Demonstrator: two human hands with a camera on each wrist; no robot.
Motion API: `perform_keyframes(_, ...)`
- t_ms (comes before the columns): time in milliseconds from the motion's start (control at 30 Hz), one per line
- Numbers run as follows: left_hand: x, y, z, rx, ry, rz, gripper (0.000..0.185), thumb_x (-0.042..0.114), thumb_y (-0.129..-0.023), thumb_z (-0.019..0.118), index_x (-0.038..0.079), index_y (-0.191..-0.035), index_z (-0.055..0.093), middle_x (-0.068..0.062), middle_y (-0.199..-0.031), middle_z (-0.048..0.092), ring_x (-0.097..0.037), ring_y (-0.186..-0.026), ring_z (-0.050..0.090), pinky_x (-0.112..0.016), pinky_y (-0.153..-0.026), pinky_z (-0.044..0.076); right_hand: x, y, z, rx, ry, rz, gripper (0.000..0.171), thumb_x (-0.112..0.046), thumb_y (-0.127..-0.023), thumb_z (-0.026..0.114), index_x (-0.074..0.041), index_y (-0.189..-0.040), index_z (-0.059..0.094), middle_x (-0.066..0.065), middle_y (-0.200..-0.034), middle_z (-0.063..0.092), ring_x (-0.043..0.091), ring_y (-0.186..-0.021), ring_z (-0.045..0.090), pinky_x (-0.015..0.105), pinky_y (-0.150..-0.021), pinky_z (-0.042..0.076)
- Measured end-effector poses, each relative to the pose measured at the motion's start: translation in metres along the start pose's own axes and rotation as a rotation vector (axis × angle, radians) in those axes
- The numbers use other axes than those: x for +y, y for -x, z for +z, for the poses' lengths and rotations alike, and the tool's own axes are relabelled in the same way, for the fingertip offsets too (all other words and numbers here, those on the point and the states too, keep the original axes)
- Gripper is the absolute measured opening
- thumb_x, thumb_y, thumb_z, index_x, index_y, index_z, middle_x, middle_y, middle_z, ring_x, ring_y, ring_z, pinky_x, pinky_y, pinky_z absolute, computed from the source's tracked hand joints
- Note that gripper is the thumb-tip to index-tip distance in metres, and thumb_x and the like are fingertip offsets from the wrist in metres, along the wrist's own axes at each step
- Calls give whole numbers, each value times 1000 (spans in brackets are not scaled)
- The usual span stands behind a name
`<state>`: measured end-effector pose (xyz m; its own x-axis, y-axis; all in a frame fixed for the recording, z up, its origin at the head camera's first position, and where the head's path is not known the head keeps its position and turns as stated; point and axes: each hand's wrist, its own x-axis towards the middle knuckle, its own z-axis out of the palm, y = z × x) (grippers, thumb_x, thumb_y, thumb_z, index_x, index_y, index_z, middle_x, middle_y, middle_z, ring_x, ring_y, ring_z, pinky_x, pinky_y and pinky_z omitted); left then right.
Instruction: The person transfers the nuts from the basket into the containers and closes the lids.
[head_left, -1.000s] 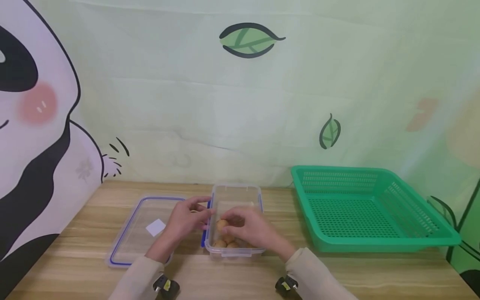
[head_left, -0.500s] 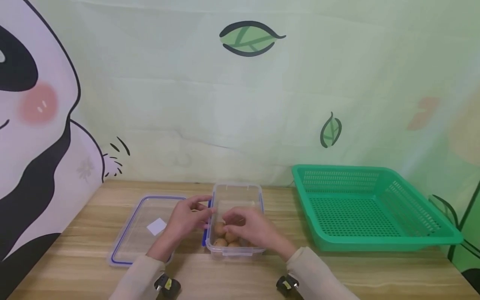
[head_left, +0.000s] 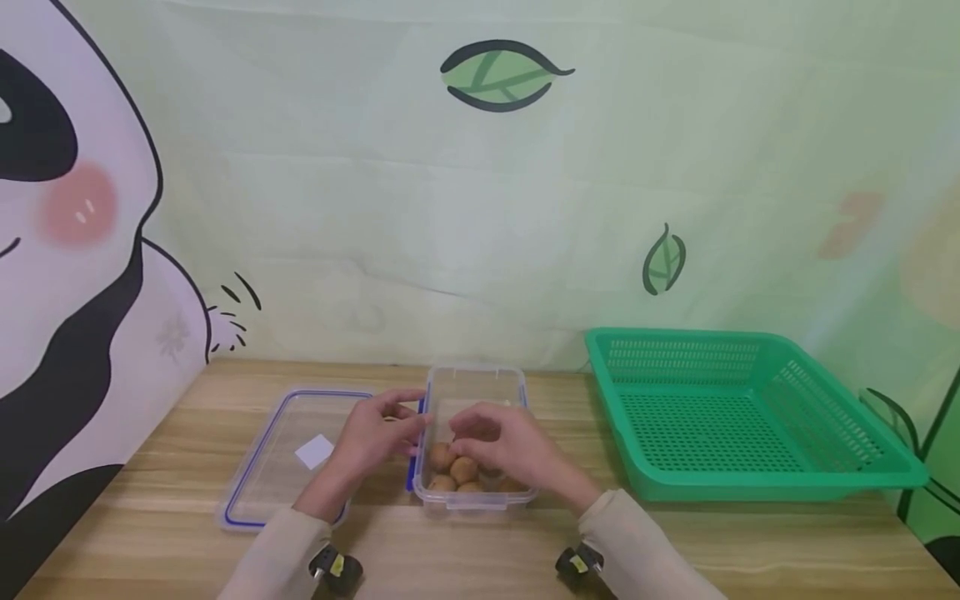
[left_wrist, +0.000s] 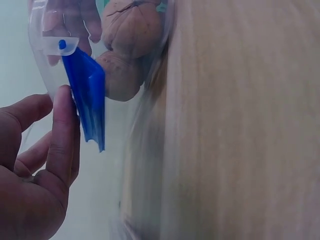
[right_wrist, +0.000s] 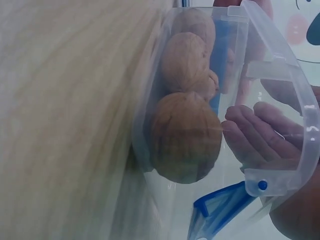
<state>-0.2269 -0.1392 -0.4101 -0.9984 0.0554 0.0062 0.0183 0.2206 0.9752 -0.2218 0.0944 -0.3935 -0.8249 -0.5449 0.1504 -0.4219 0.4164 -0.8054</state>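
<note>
In the head view a clear plastic container (head_left: 474, 502) with blue clasps stands at the table's middle, with several walnuts (head_left: 462, 469) at its near end. My left hand (head_left: 371, 435) holds the container's left rim lightly between thumb and fingers, beside the blue clasp (left_wrist: 89, 95) in the left wrist view. My right hand (head_left: 512, 443) reaches over the right rim into the container, its fingers bent loosely above the walnuts. The right wrist view shows the fingers (right_wrist: 255, 135) close to a large walnut (right_wrist: 186, 137), without a walnut plainly gripped. Some walnuts are hidden under the hand.
A clear lid (head_left: 258, 467) with a blue seal and a white label (head_left: 314, 451) lies left of the container, partly behind the left arm. A green plastic basket (head_left: 757, 481) stands at the right on the wooden table (head_left: 442, 558), before a printed backdrop (head_left: 360, 208).
One second ago my right hand pinched a walnut at the container's left; it has let that walnut go and shifted slightly right. More walnuts show. My left hand has stayed at the rim.
</note>
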Motion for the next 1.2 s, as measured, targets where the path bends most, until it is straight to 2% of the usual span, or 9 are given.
perform_keyframes(100, 3, 1, -4, -9, 15, 12, 47, 9, -98, 77, -1, -142, 64, -19, -109, 70, -24, -81, 74, -37, -72, 68, -1, 0, -1, 17, -22, 4, 30, -18, -100, 77, -7, -128, 73, 14, -123, 74, 22, -112, 71, 41, -101, 60)
perform_keyframes(233, 8, 3, -14, -9, 28, 42, 49, 10, -97, 76, -2, -143, 63, -20, -111, 71, -28, -84, 75, -42, -76, 68, -6, -2, -1, 46, -56, -10, 32, -15, -100, 76, -2, -129, 71, 17, -126, 73, 26, -114, 71, 40, -102, 59)
perform_keyframes(500, 12, 10, -40, -18, -19, 99, 54, 16, -98, 79, -1, -145, 61, -20, -118, 71, -29, -98, 74, -45, -83, 67, -28, -12, 8, 70, -97, -69, 37, -17, -102, 74, 2, -133, 68, 16, -129, 72, 27, -116, 71, 35, -102, 59)
perform_keyframes(733, 14, 15, -66, -3, -116, 166, 56, 21, -98, 80, -1, -146, 60, -22, -125, 71, -30, -103, 75, -37, -79, 67, -47, -21, 22, 121, -133, -56, 39, -22, -102, 75, -5, -136, 68, 9, -131, 72, 19, -116, 71, 29, -100, 58)
perform_keyframes(967, 11, 23, -97, 14, -209, 267, 53, 18, -99, 79, -1, -145, 61, -26, -129, 69, -29, -102, 75, -31, -77, 67, -60, -35, 48, 143, -200, -36, 44, -16, -99, 78, -3, -139, 65, 14, -131, 70, 25, -116, 71, 26, -93, 61)
perform_keyframes(1100, 7, 26, -118, 14, -304, 277, 58, 25, -101, 78, 6, -151, 57, -22, -135, 67, -30, -110, 73, -27, -79, 64, -64, -42, 66, 158, -273, -4, 46, -15, -99, 79, -3, -140, 63, 13, -131, 69, 24, -116, 71, 25, -89, 62)
perform_keyframes(1200, 4, 26, -133, 5, -362, 283, 60, 29, -102, 76, 8, -154, 55, -20, -139, 66, -35, -118, 70, -24, -82, 61, -68, -46, 80, 182, -322, 40, 50, -16, -97, 81, -5, -142, 62, 8, -131, 69, 21, -116, 70, 26, -90, 62)
